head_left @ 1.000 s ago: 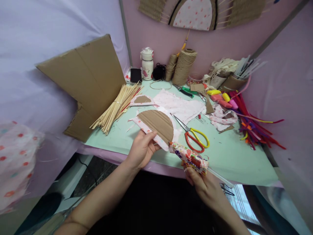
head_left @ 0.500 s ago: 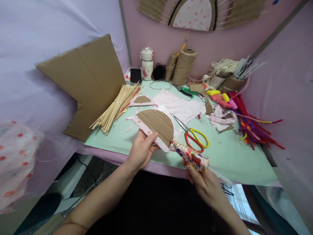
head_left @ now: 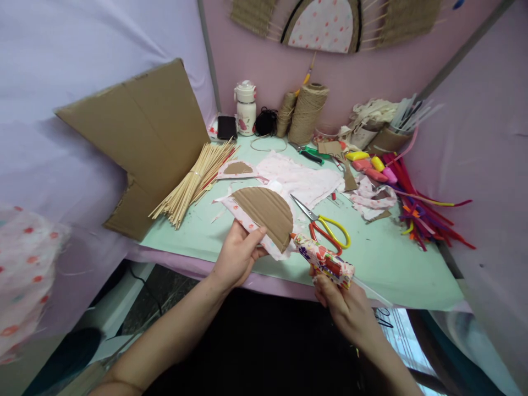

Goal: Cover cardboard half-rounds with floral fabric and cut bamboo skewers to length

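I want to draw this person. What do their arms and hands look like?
The left hand and right hand wear no gloves, and I see no rings, watch or bracelets. No sleeves show either: bare as far as the picture reaches.

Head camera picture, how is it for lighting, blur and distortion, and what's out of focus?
Head view: soft, even light, no glare on the green table; its wide lens bends the edges, the walls leaning outward; the spotted cloth at far left is blurred, while the left hand, cardboard half-disc, right hand and glue gun look sharp.
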`<state>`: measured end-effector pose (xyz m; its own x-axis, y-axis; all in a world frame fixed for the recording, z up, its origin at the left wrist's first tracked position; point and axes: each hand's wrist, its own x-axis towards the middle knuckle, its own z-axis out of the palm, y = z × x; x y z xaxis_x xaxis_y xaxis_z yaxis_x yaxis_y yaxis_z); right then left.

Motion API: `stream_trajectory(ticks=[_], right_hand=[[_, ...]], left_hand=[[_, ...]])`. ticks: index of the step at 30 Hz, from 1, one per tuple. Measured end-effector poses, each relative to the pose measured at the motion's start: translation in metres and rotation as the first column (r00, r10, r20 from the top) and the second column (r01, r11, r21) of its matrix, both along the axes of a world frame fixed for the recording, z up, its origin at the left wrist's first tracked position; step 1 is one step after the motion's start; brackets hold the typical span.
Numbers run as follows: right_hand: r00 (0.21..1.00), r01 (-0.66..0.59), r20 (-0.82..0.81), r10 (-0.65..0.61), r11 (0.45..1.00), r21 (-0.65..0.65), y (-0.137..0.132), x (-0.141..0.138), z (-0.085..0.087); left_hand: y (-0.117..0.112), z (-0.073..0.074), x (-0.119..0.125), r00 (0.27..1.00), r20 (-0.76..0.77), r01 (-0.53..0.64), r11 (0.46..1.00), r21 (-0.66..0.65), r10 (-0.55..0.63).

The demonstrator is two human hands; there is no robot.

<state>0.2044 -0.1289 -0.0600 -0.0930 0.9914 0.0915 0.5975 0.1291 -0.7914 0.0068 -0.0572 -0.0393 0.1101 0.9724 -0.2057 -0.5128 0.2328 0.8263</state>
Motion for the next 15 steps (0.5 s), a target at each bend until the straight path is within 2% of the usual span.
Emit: stream_trajectory(ticks=[15], right_hand=[[1.0,0.013,-0.019,-0.013,1.0,0.014,-0.0002,0.0033,-0.0048]], left_hand=[[-0.0045,-0.0022,-0.001,0.997,-0.066,0.037,0.999,0.029,-0.035]])
